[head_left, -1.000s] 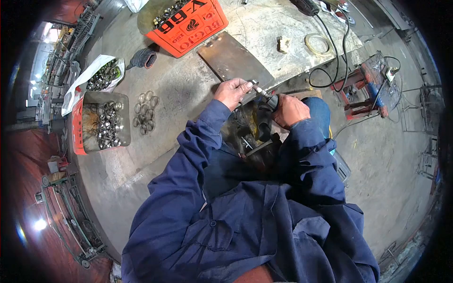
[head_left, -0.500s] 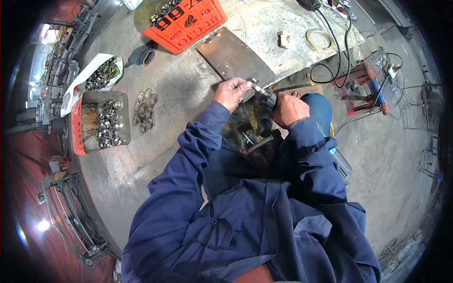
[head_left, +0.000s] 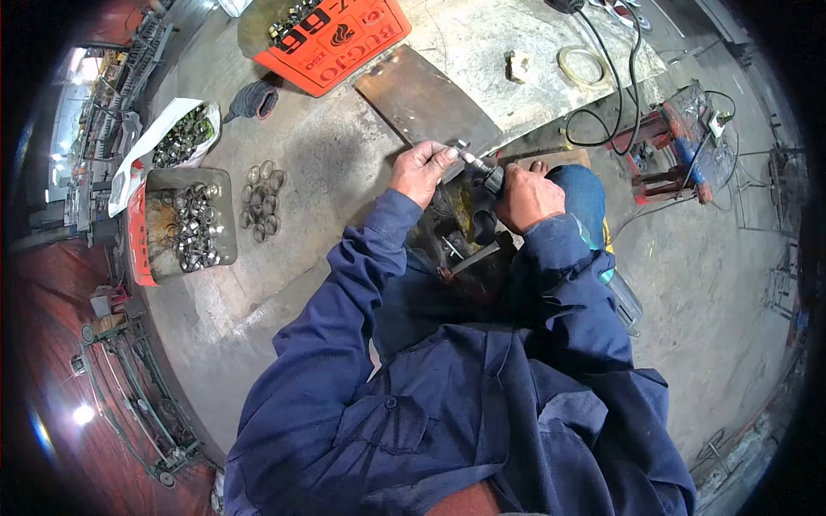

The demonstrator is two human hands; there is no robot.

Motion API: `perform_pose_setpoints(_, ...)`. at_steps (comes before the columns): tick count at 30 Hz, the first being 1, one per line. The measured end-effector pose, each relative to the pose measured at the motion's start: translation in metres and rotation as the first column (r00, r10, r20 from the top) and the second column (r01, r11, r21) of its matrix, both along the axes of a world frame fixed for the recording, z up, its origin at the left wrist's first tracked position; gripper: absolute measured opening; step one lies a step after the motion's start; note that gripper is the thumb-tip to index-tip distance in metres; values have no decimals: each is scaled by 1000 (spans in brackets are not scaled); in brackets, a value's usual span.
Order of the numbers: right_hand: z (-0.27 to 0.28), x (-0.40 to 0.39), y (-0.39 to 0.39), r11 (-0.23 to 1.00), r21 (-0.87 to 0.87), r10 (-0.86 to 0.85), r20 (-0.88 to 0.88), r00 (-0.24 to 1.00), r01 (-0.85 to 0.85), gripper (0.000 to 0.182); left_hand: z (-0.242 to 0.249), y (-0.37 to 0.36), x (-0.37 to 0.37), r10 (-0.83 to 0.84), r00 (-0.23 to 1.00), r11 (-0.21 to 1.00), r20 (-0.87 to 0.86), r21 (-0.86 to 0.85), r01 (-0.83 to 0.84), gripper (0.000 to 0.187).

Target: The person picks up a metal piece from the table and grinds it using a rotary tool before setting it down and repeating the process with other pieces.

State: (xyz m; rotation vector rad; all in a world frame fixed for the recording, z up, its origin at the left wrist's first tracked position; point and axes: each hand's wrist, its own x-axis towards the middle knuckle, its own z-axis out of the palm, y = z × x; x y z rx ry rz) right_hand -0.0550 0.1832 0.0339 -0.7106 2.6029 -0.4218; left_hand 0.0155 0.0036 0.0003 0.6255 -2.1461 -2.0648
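Observation:
My left hand [head_left: 420, 175] pinches a small metal hose clamp [head_left: 463, 146] between thumb and fingers; much of the clamp is hidden. Against it points the slim tip of a power tool [head_left: 493, 179] with a dark chuck. My right hand [head_left: 532, 199] is wrapped around that tool just behind the chuck. Below the hands a dark metal stand [head_left: 475, 261] with a bar shows between my legs. A flat rusty metal plate [head_left: 426, 95] lies just beyond my left hand.
Loose metal rings [head_left: 261, 199] lie on the floor at left, beside a cut-open container [head_left: 225, 215] of shiny clamps and a white sack [head_left: 163, 129]. An orange crate [head_left: 344, 47] stands ahead. A dark glove [head_left: 252, 101], a tape roll [head_left: 582, 66] and a black cable [head_left: 632, 95] lie around.
The view has shifted very slightly. Both hands stay nearly in place, and the clamp at the tool tip appears turned a little, showing more of its metal.

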Motion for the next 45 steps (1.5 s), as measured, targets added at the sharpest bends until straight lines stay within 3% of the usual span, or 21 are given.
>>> perform_pose_setpoints(3,-12,0,2,997,2,71,-87,994,-71,32,2,3,0,19,1000,1000,2,12,-19,22)
perform_pose_setpoints(8,0,-2,3,992,8,126,47,991,-127,33,0,3,2,23,1000,1000,-9,-2,-23,20)
perform_pose_setpoints(14,-7,-5,4,1000,-9,29,-25,999,-29,30,6,1,1,7,1000,1000,-27,7,-7,23)
perform_pose_setpoints(24,-4,-5,0,997,25,71,7,997,-71,33,14,1,-3,-8,1000,997,19,-80,10,25)
perform_pose_setpoints(27,-13,-6,4,996,-7,92,40,995,-91,33,9,2,-3,-16,1000,1000,6,-21,16,26)
perform_pose_setpoints(29,-22,-7,6,994,-29,107,-93,990,-110,20,0,0,-4,3,999,1000,-48,-25,-4,26)
perform_pose_setpoints(32,-6,-10,4,999,14,49,-1,999,-49,32,-4,-2,-5,-5,999,998,-46,-60,2,26)
perform_pose_setpoints(39,-21,-10,6,993,-41,110,-24,994,-111,31,-4,-6,-6,-40,999,992,-28,-121,36,28)
perform_pose_setpoints(41,-17,-10,5,997,4,76,-32,997,-76,17,-7,-4,-7,-16,998,1000,-63,-21,15,29)
perform_pose_setpoints(45,-17,-3,8,997,-3,75,-60,995,-76,16,-1,-6,-4,-47,999,996,-6,-83,46,26)
